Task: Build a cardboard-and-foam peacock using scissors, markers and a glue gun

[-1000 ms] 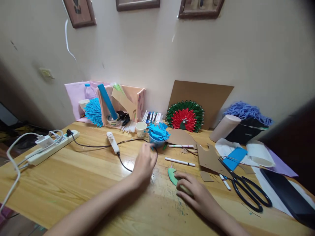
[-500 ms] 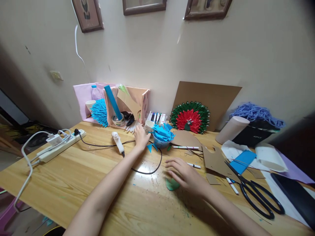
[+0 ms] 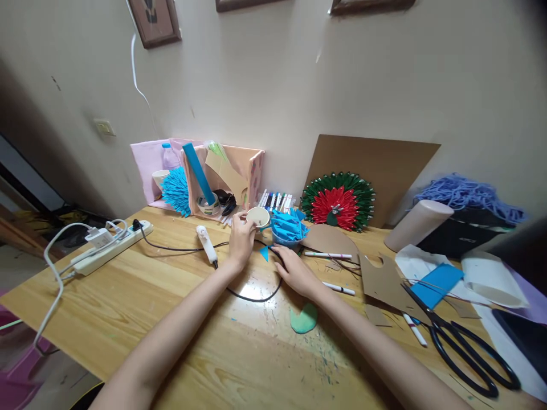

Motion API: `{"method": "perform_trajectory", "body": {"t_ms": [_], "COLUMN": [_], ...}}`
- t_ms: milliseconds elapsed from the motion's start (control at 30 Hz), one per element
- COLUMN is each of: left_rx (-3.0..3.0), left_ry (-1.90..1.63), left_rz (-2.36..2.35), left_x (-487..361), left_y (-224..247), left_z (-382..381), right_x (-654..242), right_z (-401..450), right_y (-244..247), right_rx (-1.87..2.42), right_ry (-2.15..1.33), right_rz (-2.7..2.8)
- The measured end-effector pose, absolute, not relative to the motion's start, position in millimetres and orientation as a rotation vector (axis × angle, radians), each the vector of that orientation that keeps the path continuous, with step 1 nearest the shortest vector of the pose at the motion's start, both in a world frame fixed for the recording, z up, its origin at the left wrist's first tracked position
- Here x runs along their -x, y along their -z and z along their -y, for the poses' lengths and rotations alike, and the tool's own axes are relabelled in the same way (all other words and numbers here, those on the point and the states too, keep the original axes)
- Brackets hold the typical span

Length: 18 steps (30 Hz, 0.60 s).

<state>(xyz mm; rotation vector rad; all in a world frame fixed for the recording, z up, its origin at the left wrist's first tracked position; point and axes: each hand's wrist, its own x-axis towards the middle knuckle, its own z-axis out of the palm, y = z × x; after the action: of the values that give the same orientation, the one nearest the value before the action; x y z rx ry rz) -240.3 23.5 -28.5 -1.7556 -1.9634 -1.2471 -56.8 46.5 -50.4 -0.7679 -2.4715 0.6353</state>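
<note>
My left hand [image 3: 241, 242] is wrapped round a white paper cup [image 3: 258, 217] whose open mouth tilts toward me. My right hand [image 3: 296, 271] reaches to the front of a small bowl [image 3: 287, 243] heaped with folded blue paper pieces [image 3: 289, 225]. Its fingers are stretched out and apart near the black cable, with nothing visible in them. Between my hands lies a loose blue paper triangle [image 3: 264, 253]. A green crescent-shaped piece [image 3: 303, 319] rests on the table below my right wrist.
A white glue gun [image 3: 206, 246] with a black cable lies left of my hands, toward a power strip [image 3: 113, 245]. Large black scissors [image 3: 461, 341], cardboard scraps [image 3: 382, 285] and markers are on the right. Behind stand a pink organizer box [image 3: 255, 176] and a red-green peacock craft [image 3: 337, 202].
My left hand has taken hold of the cup and tilted its mouth toward me. My right hand has moved forward and left, from above the green piece to the bowl's front.
</note>
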Motion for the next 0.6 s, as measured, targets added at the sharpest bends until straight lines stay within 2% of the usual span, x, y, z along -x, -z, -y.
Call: {"method": "perform_trajectory", "body": {"t_ms": [100, 267, 433, 600], "left_rx": [1.861, 2.028, 2.069, 2.103], "left_ry": [1.301, 1.27, 1.305, 1.315], "left_rz": [1.845, 1.805, 1.856, 1.825], "left_x": [236.6, 226.3, 219.3, 217.9], "left_y": [30.9, 38.0, 41.3, 47.0], "left_z": [15.7, 65.4, 72.8, 70.6], "right_x": [51.9, 52.0, 79.8, 112.1], "right_z": [-35.6, -19.0, -23.4, -22.4], "right_y": [37.9, 3.4, -14.4, -12.0], "right_rx": [0.709, 0.492, 0.404, 0.596], "right_ry": [-0.645, -0.432, -0.28, -0.1], "right_rz": [2.335, 2.196, 2.587, 2.989]}}
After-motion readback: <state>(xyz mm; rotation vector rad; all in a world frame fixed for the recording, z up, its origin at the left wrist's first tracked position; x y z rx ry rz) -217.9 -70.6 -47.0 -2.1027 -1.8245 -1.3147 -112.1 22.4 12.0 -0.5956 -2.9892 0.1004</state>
